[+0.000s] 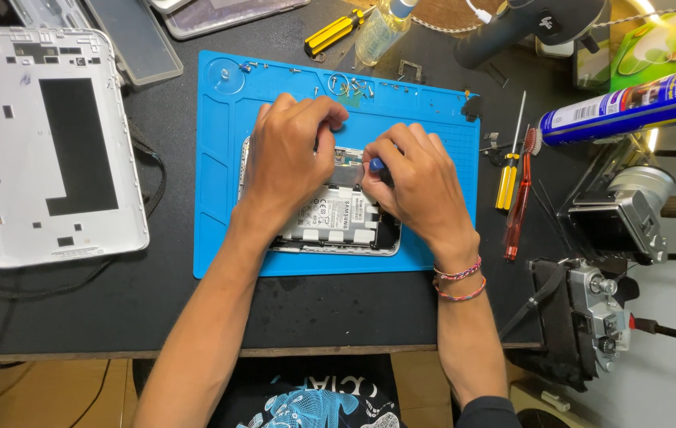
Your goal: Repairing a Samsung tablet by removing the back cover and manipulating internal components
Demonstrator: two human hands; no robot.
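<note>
The left hand (290, 162) lay curled over the upper left part of the opened tablet (330, 218), its fingers bent down and pressing on the device; whether its grip closed on anything could not be told. The right hand (417, 186) was clenched around a small blue-handled tool (377, 165), whose tip met the tablet's upper area between the two hands. The tool's shaft was hidden by the fingers.

The tablet lay flat with its back removed, battery showing, its long axis running from the near edge of the tabletop toward the far edge. It sat in the middle of a blue work mat (219, 182), closer to the mat's near edge.

The mat rested on a black tabletop (171, 309). A white back cover (44, 143) lay toward the left edge. Two screwdrivers (512, 178) lay just beside the mat's right edge, a spray can (631, 103) toward the far right corner, and small screws (354, 85) in the trays along the mat's far edge.
</note>
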